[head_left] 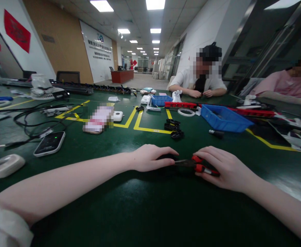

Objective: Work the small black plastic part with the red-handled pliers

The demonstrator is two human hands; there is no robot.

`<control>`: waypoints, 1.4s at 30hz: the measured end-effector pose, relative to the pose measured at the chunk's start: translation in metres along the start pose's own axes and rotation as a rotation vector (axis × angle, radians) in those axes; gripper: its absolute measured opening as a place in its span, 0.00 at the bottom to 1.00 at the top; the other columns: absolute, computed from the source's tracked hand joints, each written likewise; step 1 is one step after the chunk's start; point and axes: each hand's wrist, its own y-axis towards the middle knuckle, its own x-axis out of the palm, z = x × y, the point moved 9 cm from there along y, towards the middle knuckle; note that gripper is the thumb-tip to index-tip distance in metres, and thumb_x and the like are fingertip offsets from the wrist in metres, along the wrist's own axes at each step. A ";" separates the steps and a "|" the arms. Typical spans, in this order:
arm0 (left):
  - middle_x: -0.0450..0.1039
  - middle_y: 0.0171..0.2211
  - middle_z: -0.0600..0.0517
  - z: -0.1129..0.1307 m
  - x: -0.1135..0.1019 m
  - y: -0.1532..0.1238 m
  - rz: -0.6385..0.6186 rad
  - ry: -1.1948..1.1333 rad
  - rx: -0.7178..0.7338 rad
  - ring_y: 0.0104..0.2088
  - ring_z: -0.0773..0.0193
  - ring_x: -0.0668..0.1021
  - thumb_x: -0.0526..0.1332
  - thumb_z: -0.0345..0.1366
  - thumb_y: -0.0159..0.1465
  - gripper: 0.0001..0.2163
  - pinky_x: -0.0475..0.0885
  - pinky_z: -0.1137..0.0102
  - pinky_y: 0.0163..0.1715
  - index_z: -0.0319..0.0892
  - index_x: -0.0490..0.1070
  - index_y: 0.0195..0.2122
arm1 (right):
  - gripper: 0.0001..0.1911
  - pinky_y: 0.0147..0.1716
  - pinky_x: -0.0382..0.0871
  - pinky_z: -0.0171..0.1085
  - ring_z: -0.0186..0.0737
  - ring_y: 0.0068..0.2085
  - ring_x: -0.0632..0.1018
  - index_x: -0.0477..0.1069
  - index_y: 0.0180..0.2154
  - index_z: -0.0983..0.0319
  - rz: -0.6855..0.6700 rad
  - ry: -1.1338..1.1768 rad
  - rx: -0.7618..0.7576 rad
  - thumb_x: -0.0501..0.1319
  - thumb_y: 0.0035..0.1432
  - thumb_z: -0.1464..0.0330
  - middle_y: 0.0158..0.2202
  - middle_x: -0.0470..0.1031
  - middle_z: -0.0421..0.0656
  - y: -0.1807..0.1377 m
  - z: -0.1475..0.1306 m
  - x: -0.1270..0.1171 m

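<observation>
Pliers (198, 168) in right hand (226, 166), tips (178, 162) unclear, sit well apart from bin edge (224, 125).

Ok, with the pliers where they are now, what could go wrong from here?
The red-handled pliers in the right hand have their tip right at the fingertips of the left hand, so a slip could nip a finger. The dark piece at the left hand is largely hidden, so it might twist or slide unnoticed. The loose black parts just beyond could perhaps get knocked if either hand swings forward.
</observation>
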 end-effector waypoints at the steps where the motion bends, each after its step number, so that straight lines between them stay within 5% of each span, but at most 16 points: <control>1: 0.78 0.38 0.50 0.000 0.000 0.000 -0.003 -0.005 0.003 0.33 0.60 0.79 0.51 0.45 0.73 0.19 0.68 0.71 0.34 0.44 0.65 0.60 | 0.15 0.35 0.76 0.41 0.47 0.39 0.79 0.68 0.48 0.63 -0.001 0.002 0.000 0.62 0.60 0.63 0.41 0.76 0.51 0.000 0.000 0.000; 23: 0.79 0.41 0.49 -0.007 -0.001 0.000 -0.007 -0.152 -0.047 0.34 0.61 0.78 0.53 0.39 0.71 0.19 0.70 0.69 0.37 0.41 0.66 0.61 | 0.16 0.35 0.75 0.42 0.46 0.38 0.79 0.68 0.48 0.63 0.049 -0.070 -0.017 0.62 0.61 0.62 0.41 0.76 0.50 0.000 -0.004 -0.007; 34: 0.73 0.56 0.47 -0.009 0.001 0.000 -0.016 -0.281 -0.041 0.53 0.55 0.76 0.53 0.37 0.71 0.19 0.67 0.63 0.54 0.41 0.66 0.61 | 0.17 0.34 0.74 0.42 0.47 0.38 0.78 0.69 0.48 0.63 0.109 -0.124 -0.035 0.64 0.59 0.63 0.40 0.77 0.51 0.000 -0.010 -0.013; 42: 0.78 0.45 0.49 -0.005 0.001 -0.004 -0.039 -0.193 -0.011 0.41 0.58 0.79 0.57 0.41 0.69 0.21 0.70 0.69 0.40 0.44 0.65 0.62 | 0.16 0.35 0.74 0.42 0.47 0.38 0.79 0.71 0.47 0.62 0.096 -0.057 -0.002 0.64 0.57 0.63 0.40 0.78 0.50 0.000 -0.005 -0.011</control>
